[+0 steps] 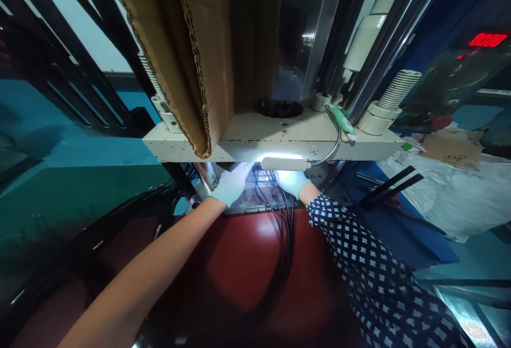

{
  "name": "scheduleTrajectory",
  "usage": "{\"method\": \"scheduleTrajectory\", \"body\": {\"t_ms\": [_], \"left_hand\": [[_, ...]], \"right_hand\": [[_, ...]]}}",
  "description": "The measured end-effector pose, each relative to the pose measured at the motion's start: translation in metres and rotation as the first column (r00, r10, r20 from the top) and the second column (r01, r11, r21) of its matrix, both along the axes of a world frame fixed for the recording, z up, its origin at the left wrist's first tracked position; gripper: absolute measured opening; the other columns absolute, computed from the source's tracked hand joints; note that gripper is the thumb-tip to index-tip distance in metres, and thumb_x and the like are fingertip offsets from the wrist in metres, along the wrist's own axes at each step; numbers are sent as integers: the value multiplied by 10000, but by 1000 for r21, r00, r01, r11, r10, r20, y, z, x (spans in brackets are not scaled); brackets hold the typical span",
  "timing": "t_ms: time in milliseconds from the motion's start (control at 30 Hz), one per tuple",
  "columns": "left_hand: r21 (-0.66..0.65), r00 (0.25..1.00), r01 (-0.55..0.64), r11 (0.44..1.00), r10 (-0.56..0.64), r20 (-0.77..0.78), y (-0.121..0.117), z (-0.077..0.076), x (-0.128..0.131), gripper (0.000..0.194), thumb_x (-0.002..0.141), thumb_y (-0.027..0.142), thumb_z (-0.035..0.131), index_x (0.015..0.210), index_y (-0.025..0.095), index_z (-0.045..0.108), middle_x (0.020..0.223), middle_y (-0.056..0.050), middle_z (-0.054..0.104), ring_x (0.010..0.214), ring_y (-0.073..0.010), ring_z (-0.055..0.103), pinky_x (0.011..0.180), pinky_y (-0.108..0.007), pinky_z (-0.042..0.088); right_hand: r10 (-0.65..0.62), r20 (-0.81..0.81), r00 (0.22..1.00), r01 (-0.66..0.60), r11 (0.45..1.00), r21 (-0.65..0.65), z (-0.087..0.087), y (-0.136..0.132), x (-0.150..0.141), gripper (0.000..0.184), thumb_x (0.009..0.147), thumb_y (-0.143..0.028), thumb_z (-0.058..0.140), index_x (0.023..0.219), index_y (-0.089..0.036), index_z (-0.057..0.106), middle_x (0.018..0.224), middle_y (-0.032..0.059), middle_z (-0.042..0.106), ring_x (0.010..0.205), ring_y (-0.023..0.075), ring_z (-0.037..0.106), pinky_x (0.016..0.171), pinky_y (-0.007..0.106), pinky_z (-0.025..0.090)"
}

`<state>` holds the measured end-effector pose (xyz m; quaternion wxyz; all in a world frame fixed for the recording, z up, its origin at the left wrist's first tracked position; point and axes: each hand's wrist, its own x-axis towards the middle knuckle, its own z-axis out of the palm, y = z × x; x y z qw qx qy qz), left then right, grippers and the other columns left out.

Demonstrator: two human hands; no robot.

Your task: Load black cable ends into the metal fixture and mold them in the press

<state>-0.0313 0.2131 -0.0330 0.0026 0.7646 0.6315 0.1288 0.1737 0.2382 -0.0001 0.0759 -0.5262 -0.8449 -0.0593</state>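
Note:
My left hand [230,187], in a pale glove, reaches under the cream machine plate [187,148]; its fingers are lost in glare and behind the plate. On the other side of several thin black cables [284,215], my right hand [292,182], gloved too, is at the metal mould base [251,199]. The lamp head hides its fingers in part. The cables run from between the hands down over a dark red surface [247,263]. What either hand touches cannot be made out. A white lamp [285,164] on a bendy metal neck shines just above the hands.
Folded cardboard [217,44] stands on the plate at left. A green-and-white cutter [343,123] lies on its right side. Chrome columns [391,44] rise at right. Clear plastic bags [459,193] and dark tweezers-like strips [391,185] lie to the right, by a blue surface [415,236].

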Motion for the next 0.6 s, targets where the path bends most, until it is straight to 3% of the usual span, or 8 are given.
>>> {"method": "scheduleTrajectory", "body": {"t_ms": [300, 400, 600], "left_hand": [[-12, 1000, -23, 1000, 23, 18, 7, 3, 11, 538, 919, 56, 377, 1408, 199, 548, 1241, -159, 640, 1185, -306, 590, 950, -413, 515], [-3, 1000, -9, 1000, 9, 23, 5, 5, 12, 520, 921, 64, 379, 1388, 188, 573, 1227, -158, 651, 1162, -303, 601, 951, -413, 517], [46, 996, 85, 995, -86, 18, 2, 1, 9, 619, 900, 38, 385, 1475, 246, 483, 1398, -111, 563, 1272, -258, 522, 1045, -357, 464]], "right_hand": [[-7, -19, 1000, 7, 1000, -20, -2, 1, -18, 346, 1030, -208, 357, 993, -93, 681, 992, 125, 717, 958, 178, 609, 917, 295, 442], [-19, -14, 1000, 19, 1000, -2, -4, 1, -10, 303, 1008, -197, 403, 983, -84, 683, 968, 128, 716, 896, 183, 623, 891, 325, 462], [-14, -4, 1000, 14, 999, 53, -9, -2, 8, 371, 985, -145, 345, 1083, -78, 696, 1115, 188, 704, 929, 212, 645, 880, 320, 473]]}}
